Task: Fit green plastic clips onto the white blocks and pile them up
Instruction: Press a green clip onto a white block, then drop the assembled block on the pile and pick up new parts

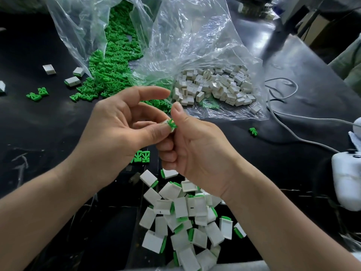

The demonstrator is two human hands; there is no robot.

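— Where are the hands?

— Both are raised over the far edge of the pile of fitted blocks [181,218], which lies on the black desk [39,133]. The left hand [121,130] pinches a white block [167,122] between thumb and middle fingers, with its forefinger stretched out above. The right hand [195,153] pinches a green clip [172,124] between thumb and forefinger, its other fingers curled in.

— Is the clip in the block?

— It touches the block's end. How far in it sits I cannot tell.

— And the supplies?

— Beyond the pile, to its far left, a clear bag of green clips [115,55] spills onto the desk. Beyond the pile, to its far right, a second clear bag of white blocks [214,85] lies open.

— Any strays?

— Two loose clips [142,156] lie just past the pile, under the left hand. A single clip [253,131] lies farther off, right of the pile. A few stray blocks [72,81] sit far left of the pile, beside the green heap.

— Anything else?

— A grey cable [293,118] runs past on the pile's right, toward a white device [347,182].
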